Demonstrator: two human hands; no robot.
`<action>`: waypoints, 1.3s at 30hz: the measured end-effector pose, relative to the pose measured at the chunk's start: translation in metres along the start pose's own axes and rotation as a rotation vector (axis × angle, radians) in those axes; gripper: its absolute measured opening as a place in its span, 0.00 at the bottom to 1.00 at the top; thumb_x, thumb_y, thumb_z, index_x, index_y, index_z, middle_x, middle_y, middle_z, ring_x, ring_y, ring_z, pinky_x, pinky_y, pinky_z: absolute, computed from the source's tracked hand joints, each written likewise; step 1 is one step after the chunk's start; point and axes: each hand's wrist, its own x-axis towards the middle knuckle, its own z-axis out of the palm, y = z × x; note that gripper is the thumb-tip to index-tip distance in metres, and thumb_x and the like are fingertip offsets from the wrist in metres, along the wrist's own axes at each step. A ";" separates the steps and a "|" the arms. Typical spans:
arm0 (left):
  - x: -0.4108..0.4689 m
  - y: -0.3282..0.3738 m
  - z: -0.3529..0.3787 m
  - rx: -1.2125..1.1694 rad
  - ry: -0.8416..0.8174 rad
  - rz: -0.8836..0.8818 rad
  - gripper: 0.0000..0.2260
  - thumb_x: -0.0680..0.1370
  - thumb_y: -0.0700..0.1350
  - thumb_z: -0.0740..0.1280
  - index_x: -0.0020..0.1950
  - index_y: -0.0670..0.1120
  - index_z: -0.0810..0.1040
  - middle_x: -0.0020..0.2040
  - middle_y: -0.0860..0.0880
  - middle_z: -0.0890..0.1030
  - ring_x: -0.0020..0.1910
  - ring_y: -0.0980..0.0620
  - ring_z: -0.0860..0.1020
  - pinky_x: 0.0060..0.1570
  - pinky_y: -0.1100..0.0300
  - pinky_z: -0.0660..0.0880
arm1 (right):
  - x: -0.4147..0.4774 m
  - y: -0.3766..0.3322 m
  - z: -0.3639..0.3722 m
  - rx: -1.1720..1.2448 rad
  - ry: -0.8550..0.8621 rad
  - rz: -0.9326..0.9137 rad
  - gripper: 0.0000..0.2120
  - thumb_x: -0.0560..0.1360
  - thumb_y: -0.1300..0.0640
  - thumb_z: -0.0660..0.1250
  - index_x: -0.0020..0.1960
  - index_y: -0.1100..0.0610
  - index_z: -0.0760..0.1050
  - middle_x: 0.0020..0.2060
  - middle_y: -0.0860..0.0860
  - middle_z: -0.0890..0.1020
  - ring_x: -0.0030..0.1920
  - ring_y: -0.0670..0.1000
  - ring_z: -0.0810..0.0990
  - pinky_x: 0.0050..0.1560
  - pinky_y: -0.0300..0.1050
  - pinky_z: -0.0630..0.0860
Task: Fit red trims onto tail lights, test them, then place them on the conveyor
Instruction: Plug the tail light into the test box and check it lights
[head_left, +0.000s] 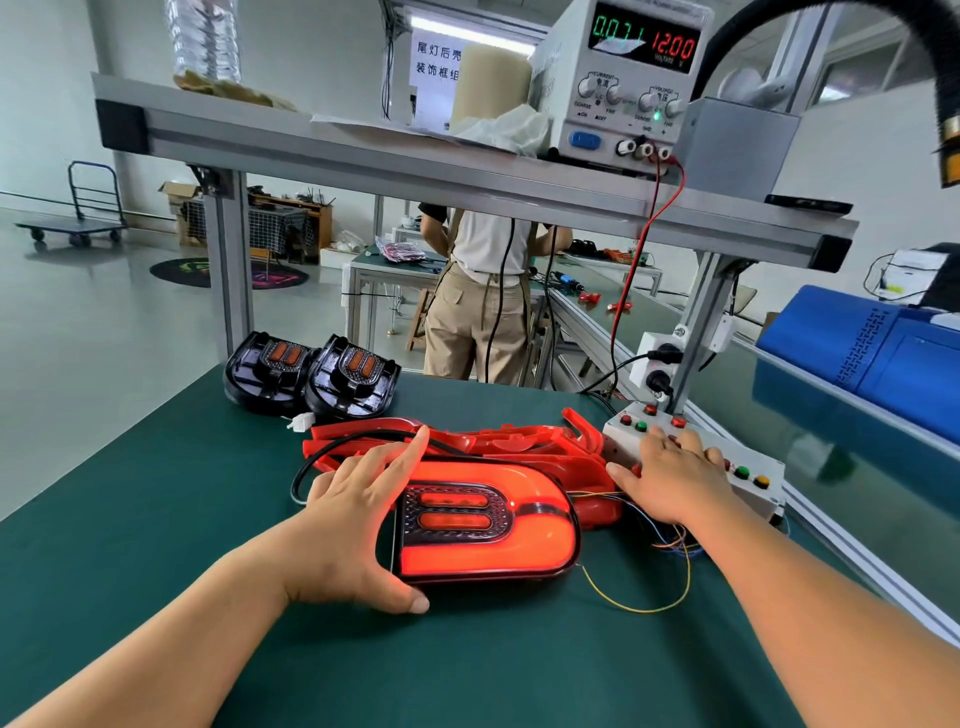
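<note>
Head view: the left hand (353, 499) is clamping the glowing tail light (488, 551) between thumb and fingers on the counter (156, 519), while the right hand (675, 478) is pressing flat-fingered on the switch box (753, 488). Thin wires (649, 608) are trailing loose, and any tug risks killing the connection mid-test.
</note>
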 end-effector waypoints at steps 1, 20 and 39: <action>0.000 0.000 0.000 0.000 0.000 -0.001 0.62 0.55 0.74 0.71 0.67 0.70 0.21 0.73 0.66 0.46 0.76 0.54 0.48 0.76 0.50 0.44 | 0.000 0.000 0.000 -0.001 -0.001 0.001 0.39 0.78 0.32 0.47 0.79 0.57 0.50 0.79 0.51 0.54 0.78 0.58 0.50 0.71 0.58 0.56; 0.001 0.000 -0.003 -0.024 -0.030 -0.013 0.63 0.55 0.72 0.72 0.68 0.70 0.22 0.76 0.64 0.46 0.78 0.52 0.46 0.77 0.46 0.43 | 0.001 0.000 0.002 -0.015 -0.036 0.008 0.38 0.78 0.31 0.46 0.79 0.54 0.54 0.80 0.49 0.50 0.77 0.58 0.50 0.71 0.58 0.56; 0.001 -0.001 -0.005 -0.066 -0.068 -0.012 0.63 0.56 0.71 0.74 0.67 0.71 0.23 0.74 0.69 0.43 0.78 0.55 0.42 0.77 0.46 0.42 | 0.021 -0.013 -0.002 0.012 -0.027 -0.068 0.40 0.78 0.30 0.41 0.80 0.55 0.46 0.80 0.49 0.49 0.79 0.51 0.40 0.75 0.58 0.46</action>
